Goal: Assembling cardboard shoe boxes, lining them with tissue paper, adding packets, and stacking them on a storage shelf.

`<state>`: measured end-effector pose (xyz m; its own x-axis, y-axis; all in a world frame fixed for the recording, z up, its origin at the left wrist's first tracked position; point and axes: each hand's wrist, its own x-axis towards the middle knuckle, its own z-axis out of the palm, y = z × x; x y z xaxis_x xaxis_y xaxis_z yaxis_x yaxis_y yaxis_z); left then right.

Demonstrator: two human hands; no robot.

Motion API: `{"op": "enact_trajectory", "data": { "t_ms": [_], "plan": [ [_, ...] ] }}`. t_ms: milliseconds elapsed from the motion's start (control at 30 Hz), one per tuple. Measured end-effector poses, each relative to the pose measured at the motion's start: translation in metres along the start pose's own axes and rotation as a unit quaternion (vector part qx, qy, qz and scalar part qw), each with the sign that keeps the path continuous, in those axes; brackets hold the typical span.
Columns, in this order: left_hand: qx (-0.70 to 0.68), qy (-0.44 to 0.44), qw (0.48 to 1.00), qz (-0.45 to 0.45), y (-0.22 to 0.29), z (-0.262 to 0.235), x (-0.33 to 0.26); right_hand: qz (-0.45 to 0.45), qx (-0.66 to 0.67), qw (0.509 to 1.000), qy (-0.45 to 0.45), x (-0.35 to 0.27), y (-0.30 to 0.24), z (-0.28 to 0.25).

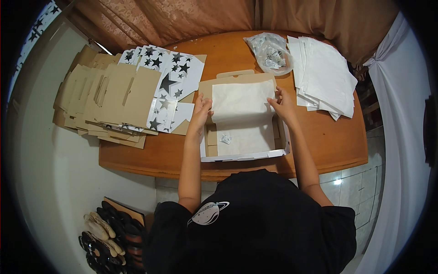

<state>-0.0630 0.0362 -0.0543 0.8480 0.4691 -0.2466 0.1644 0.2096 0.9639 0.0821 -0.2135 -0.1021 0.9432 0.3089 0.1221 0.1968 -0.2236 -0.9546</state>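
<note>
An open cardboard box with white outer walls sits on the wooden table in front of me. A sheet of white tissue paper lies in it, running up over the raised brown lid. My left hand grips the sheet's left edge. My right hand pinches its right edge near the top. A small silver wrapped packet rests on the paper in the box bottom.
A stack of flat unfolded boxes, brown with black star print, lies on the left. A pile of white sheets sits at the right, next to a clear bag of silver packets. Sandals lie on the floor.
</note>
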Motion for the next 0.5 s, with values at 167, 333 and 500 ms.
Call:
{"op": "enact_trajectory", "data": {
  "t_ms": [167, 333, 500],
  "plan": [
    [0.084, 0.044, 0.994, 0.058, -0.003, 0.007, 0.007, -0.059, 0.11, 0.992, -0.034, 0.003, 0.0, 0.001],
    [0.065, -0.044, 0.993, 0.083, -0.002, -0.008, 0.004, -0.035, 0.169, 0.978, -0.122, -0.009, -0.031, -0.016],
    [0.137, -0.081, 0.976, 0.148, -0.014, -0.017, 0.002, -0.131, 0.138, 0.975, -0.116, -0.02, -0.033, -0.021]
  ]
}}
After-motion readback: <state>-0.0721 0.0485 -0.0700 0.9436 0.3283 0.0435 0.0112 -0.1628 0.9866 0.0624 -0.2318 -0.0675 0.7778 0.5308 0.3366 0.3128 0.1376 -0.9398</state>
